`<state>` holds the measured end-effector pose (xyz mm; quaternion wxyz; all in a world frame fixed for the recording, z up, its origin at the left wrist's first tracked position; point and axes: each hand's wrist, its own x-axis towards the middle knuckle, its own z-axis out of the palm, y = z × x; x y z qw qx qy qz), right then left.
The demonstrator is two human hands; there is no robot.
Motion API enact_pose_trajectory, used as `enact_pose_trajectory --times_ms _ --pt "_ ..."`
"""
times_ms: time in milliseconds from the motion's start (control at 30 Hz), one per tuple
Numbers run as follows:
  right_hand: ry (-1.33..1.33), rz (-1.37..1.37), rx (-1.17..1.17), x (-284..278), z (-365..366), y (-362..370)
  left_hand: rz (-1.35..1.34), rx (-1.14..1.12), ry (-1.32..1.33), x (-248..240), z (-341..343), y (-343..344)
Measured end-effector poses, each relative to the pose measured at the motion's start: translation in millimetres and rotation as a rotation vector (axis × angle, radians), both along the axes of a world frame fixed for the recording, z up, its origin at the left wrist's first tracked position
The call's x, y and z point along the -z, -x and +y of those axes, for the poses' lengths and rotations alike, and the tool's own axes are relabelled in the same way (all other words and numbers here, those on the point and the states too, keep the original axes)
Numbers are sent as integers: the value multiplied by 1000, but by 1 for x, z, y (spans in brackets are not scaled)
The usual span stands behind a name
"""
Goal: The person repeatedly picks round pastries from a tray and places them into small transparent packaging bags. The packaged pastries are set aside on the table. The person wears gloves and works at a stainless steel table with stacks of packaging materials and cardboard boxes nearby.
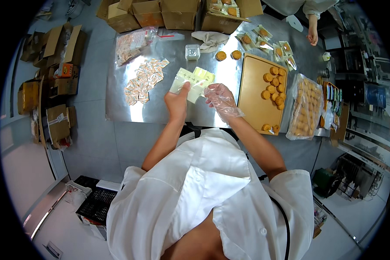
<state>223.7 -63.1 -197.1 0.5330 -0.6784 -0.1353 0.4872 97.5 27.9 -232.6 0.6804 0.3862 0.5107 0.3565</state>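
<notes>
My left hand (177, 100), bare, pinches a few pale green printed packaging bags (187, 82) between thumb and fingers above the steel table. At their right edge is my right hand (221, 99), in a clear plastic glove, its fingers curled and closed at the corner of one bag. Left of the bags lies a heap of small white-and-orange sachets (145, 81). On the right, a gold baking tray (251, 86) holds several round golden pastries (274, 89). Two more loose pastries (221, 55) sit on the table beyond the bags.
Cardboard boxes (177, 15) line the table's far edge. A small clear container (192, 52) stands near a grey cloth (210, 41). Wrapped pastries (264, 43) lie at the far right, near another person's hand (312, 32). Beyond the tray is a large bag of pastries (305, 108).
</notes>
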Motion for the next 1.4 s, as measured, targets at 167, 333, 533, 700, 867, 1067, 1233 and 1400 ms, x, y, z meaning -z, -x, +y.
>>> enact_pose_trajectory --times_ms 167,333,533,700,867,1067,1233,1400 --pt "-53 26 17 6 -8 0 -99 180 0 -14 -6 -8" --pt "-175 -34 111 -7 -2 -2 -123 182 93 -24 -7 -14" --pt "-196 -123 270 -13 -9 6 -87 85 -60 -31 -3 -21" --pt "-172 -4 148 -47 -14 6 -45 68 -153 -49 -11 -28" --pt "-170 -141 200 -41 -9 4 -3 108 -244 -57 -14 -26" --pt "-331 -424 -19 -67 5 -48 44 607 -257 -63 6 -9" --pt "-79 22 73 -68 -5 -51 76 267 -346 -72 6 -8" --pt "-115 73 0 -70 -7 -5 209 -12 -1024 -45 1 -9"
